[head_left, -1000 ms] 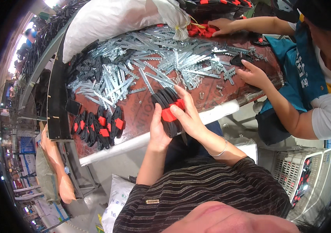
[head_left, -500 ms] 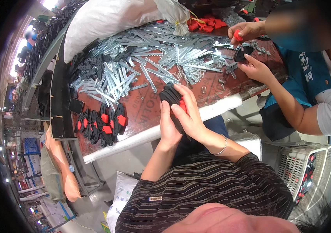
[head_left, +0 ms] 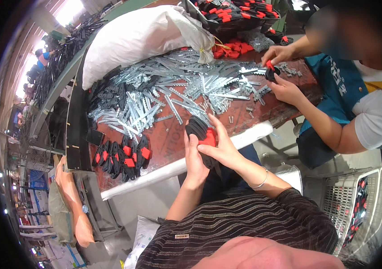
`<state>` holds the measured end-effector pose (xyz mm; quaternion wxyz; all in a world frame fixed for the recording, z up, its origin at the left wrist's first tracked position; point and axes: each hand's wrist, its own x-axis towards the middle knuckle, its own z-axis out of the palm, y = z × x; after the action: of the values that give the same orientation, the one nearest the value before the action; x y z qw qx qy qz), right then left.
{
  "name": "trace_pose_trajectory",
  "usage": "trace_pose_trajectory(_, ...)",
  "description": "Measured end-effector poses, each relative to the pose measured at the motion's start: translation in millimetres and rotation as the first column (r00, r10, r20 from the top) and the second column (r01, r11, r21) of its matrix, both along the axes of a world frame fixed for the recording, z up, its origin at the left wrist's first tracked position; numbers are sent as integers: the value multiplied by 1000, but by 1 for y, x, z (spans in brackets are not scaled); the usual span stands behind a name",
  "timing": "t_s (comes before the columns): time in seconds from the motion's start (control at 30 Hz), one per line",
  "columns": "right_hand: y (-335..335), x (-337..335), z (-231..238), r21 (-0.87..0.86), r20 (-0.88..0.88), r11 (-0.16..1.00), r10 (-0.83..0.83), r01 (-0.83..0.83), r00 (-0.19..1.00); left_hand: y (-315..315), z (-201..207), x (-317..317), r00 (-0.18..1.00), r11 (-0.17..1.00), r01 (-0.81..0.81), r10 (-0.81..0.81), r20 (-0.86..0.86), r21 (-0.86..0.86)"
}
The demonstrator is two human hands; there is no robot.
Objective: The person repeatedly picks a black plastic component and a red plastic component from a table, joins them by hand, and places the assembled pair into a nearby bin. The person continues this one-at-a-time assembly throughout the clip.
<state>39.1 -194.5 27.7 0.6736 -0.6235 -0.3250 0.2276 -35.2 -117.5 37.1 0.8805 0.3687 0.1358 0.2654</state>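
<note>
Over the table's near edge I hold a stack of black plastic pieces with red tabs (head_left: 196,127) between both hands. My left hand (head_left: 195,163) is closed round the stack's left side, its thumb on the black faces. My right hand (head_left: 226,150) grips it from the right, thumb across the lower part near the red tabs and fingers reaching up along the far side. To the left, several similar black pieces with red tabs (head_left: 127,162) lie in a row on the red table (head_left: 164,141).
Toothed metal strips (head_left: 141,105) are heaped beyond my hands, with small springs among them. A white sack (head_left: 137,38) lies behind, next to red parts (head_left: 233,49). At right a co-worker's hands (head_left: 285,89) hold a black and red piece. A white crate (head_left: 341,197) stands lower right.
The stack has tilted in my hands, and more of its red tabs show. My right fingers have lifted and spread apart a little. The co-worker's hands have come together on the piece.
</note>
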Motion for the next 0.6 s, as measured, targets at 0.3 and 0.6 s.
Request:
trace_pose_trajectory(0.3,-12,-8,0,-53,96,997,58,-53,994,-7,1,-7,1000,998,19,-19,-7,58)
trace_pose_trajectory(0.6,-50,3,34,-281,665,960,190,6,722,13,14,-27,959,954,284,-280,52,-99)
